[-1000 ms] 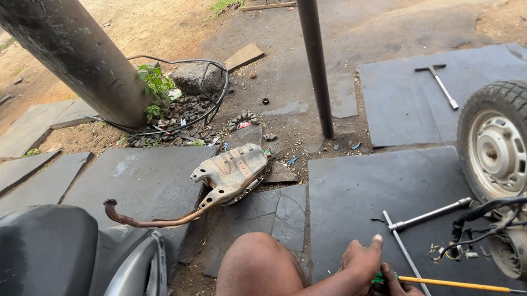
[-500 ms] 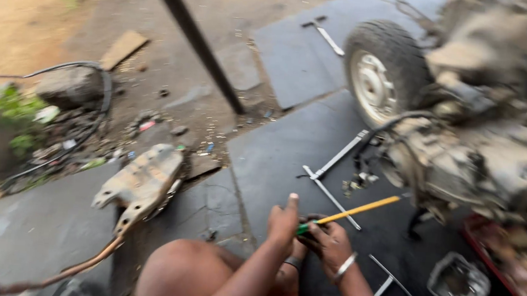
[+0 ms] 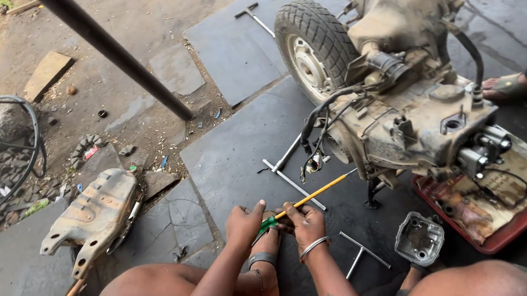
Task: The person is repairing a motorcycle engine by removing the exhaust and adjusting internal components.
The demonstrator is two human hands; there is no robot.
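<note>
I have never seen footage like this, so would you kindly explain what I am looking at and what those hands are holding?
This is one view from a camera worn on a person's head, looking down at their own knees and hands. The left hand and the right hand meet on the green handle of a long yellow-shafted tool, whose tip points toward a dirty grey scooter engine with its tyred wheel. The engine rests on dark stone slabs, partly over a red tray. Nearby lie metal T-shaped wrenches, a small grey metal cover and a rusty exhaust muffler. Another person's sandalled foot shows at upper right.
</note>
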